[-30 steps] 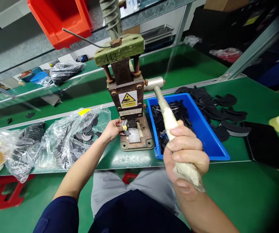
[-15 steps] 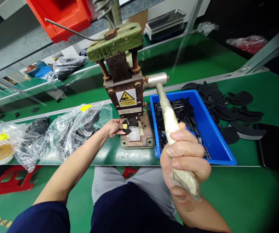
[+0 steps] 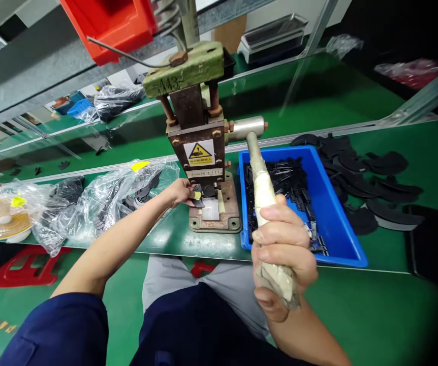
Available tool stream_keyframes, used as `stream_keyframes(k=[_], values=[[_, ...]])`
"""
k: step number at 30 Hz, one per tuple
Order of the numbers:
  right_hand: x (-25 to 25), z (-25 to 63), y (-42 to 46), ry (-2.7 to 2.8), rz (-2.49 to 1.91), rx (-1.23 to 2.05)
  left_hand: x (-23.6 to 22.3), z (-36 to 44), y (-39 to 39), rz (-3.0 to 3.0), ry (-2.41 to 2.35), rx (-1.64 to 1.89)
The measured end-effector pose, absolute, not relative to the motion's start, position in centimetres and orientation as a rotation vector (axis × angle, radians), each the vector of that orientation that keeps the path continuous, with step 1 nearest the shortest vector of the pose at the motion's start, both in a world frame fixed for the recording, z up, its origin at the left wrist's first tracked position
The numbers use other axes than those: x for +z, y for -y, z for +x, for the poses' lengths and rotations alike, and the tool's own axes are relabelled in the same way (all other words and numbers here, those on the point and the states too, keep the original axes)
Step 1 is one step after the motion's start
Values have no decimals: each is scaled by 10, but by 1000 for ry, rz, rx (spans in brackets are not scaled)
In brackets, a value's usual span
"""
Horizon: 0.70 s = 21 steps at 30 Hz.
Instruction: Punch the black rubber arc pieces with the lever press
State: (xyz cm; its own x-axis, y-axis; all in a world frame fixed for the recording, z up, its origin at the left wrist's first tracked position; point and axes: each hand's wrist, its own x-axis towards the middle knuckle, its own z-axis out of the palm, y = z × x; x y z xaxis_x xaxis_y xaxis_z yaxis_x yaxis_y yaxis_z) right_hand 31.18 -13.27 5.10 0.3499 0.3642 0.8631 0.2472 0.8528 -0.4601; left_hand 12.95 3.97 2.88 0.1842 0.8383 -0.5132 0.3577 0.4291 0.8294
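Observation:
A hand-operated press [image 3: 199, 117] with a green top plate and a warning sticker stands in front of me. My right hand [image 3: 283, 249] is wrapped round its lever handle [image 3: 264, 190], which is covered in pale tape and points toward me. At the left of the press base [image 3: 226, 213], my left hand [image 3: 183, 192] pinches a small black piece [image 3: 198, 202] at the tooling under the ram. Something yellow shows at its fingertips. A whitish plate [image 3: 210, 209] lies on the base beside those fingers.
Right of the press is a blue bin [image 3: 337, 223] of black parts, with dark curved pieces [image 3: 356, 173] beyond it. Clear plastic bags [image 3: 108, 203] and an orange fan [image 3: 3, 218] lie left. A red bin [image 3: 108, 30] hangs above.
The lever's grip end and my right hand have shifted slightly left in the view. My left hand stays at the tooling, its fingers a little higher. The camera view has tilted slightly.

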Motion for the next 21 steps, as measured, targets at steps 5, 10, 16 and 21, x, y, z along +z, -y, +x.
stream_keyframes(k=[5,10,16,21], values=[[51,311,131,1200,-580,83,25,122,-43,1169,-1313,450],[52,307,123,1157,-553,15,15,112,-46,1236,-1127,429],[53,304,115,1113,-489,-42,5,102,-38,1181,-991,518],[49,308,112,1096,-483,-96,13,44,-55,1300,-1363,722]])
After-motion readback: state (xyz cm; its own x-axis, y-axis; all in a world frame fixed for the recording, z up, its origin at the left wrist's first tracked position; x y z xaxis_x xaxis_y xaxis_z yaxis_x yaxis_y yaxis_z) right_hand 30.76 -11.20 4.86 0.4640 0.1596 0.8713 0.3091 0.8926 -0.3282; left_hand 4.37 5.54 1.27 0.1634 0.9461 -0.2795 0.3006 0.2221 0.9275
